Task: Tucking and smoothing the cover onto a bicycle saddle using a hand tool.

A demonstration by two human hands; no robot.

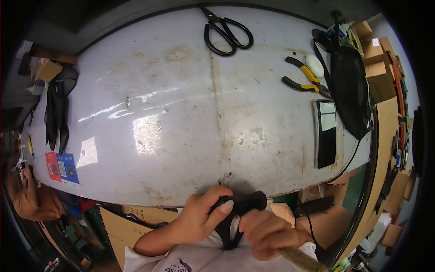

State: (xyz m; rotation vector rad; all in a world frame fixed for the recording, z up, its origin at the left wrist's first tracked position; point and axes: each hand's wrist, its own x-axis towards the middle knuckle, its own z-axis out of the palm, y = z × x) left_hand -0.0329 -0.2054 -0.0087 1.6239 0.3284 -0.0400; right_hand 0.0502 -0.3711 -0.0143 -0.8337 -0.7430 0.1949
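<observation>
At the table's near edge, my left hand (199, 220) is closed around a black, soft-looking piece (251, 204), its thumb pressed on top. A narrow V-shaped black part (226, 235) hangs below the fingers, against my white shirt. Close beside it on the right, my right hand (267, 233) has its fingers curled and is blurred by motion. Out of that fist, toward the lower right, sticks a tan, stick-like handle (301, 259); the tool's other end is hidden. Whether the right fingertips touch the black piece, I cannot tell.
On the whitish table (181, 109) lie large black-handled scissors (222, 36), yellow-black pliers (308, 79), a white oval object (314, 66), a phone (326, 133) and a black bag-like item (349, 86). Black strips (56, 113) lie at the left. Cardboard (122, 235) stands below the near edge.
</observation>
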